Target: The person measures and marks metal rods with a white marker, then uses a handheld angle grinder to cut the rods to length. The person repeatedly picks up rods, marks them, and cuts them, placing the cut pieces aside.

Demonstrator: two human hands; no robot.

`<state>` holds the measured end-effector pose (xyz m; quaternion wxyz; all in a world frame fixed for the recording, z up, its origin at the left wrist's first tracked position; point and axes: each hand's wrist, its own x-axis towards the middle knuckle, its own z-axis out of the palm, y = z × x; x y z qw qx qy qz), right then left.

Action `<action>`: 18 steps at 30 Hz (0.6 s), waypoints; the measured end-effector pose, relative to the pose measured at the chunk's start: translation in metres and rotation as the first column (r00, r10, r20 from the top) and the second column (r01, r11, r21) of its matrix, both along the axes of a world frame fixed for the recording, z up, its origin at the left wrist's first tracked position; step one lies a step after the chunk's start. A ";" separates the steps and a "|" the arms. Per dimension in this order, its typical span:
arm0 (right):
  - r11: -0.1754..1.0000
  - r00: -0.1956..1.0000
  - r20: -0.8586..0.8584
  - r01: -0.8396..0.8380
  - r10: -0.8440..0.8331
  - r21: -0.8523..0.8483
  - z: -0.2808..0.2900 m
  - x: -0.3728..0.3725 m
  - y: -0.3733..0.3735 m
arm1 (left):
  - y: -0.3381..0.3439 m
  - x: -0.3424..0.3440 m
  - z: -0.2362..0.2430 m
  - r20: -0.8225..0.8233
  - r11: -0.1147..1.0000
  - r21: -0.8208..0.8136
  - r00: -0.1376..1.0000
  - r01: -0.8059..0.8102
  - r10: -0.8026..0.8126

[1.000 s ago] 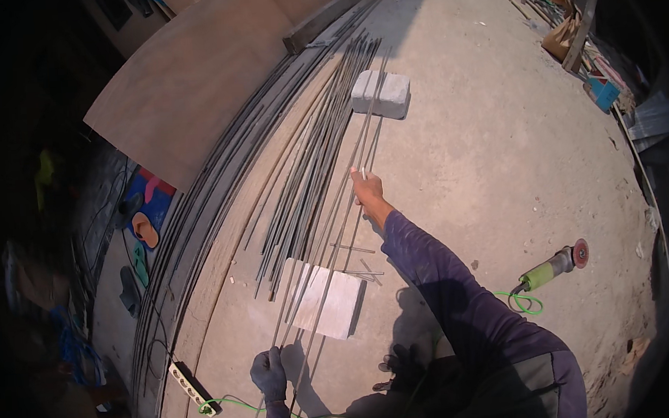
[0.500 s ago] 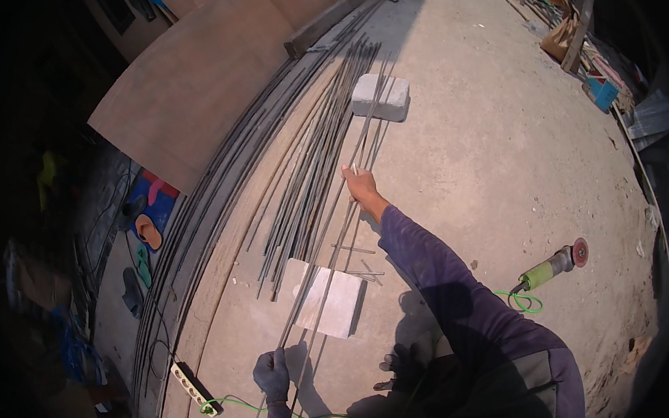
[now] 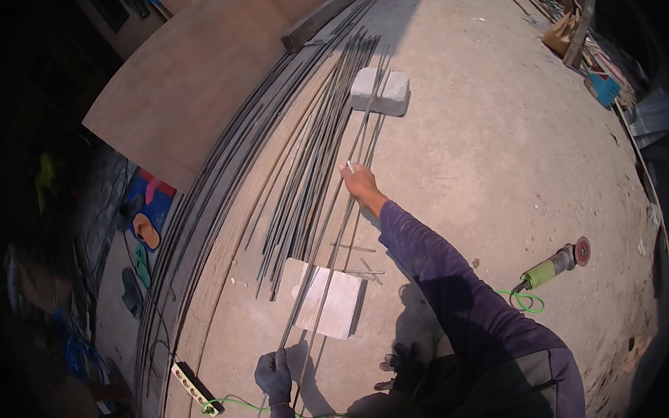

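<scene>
My left hand (image 3: 273,377), in a dark glove, is closed around thin metal rods (image 3: 298,305) near their close end. They slant away from me over a pale flat slab (image 3: 329,302) and a light concrete block (image 3: 380,91). Farther along the same rods my bare right hand (image 3: 360,183) is closed, pinching a small white stick (image 3: 352,166) between thumb and fingers at the rods. What the stick is made of I cannot tell. Just left of the right hand lies a bundle of cut metal rods (image 3: 303,188) on the ground.
Long dark rods (image 3: 206,208) curve along the left beside a board (image 3: 191,80). A power strip (image 3: 192,387) with a green cord lies near my left hand. At right rests a green angle grinder (image 3: 553,266). Short rod pieces (image 3: 355,247) lie by the slab; sandals (image 3: 146,230) sit far left.
Very little differs. Both hands keep their grips in nearly the same places, and the view has shifted slightly.
</scene>
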<state>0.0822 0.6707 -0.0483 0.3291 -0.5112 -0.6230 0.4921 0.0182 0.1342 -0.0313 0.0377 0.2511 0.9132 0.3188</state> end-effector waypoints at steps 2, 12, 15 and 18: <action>0.999 0.999 0.050 -0.021 0.019 0.045 0.002 0.000 0.002 | 0.003 0.003 0.002 -0.008 1.000 0.014 1.000 -0.002 0.002; 0.991 0.984 0.144 -0.116 0.105 0.065 0.024 -0.005 0.009 | 0.006 0.007 0.002 -0.001 0.999 0.038 1.000 -0.025 0.025; 0.996 0.984 0.161 -0.083 0.077 0.032 0.023 -0.010 0.010 | 0.008 0.008 0.004 0.012 0.998 0.049 1.000 -0.028 0.027; 0.999 0.989 0.142 -0.035 0.040 -0.037 0.019 -0.013 0.009 | 0.007 0.008 0.002 0.016 0.998 0.058 1.000 -0.026 0.025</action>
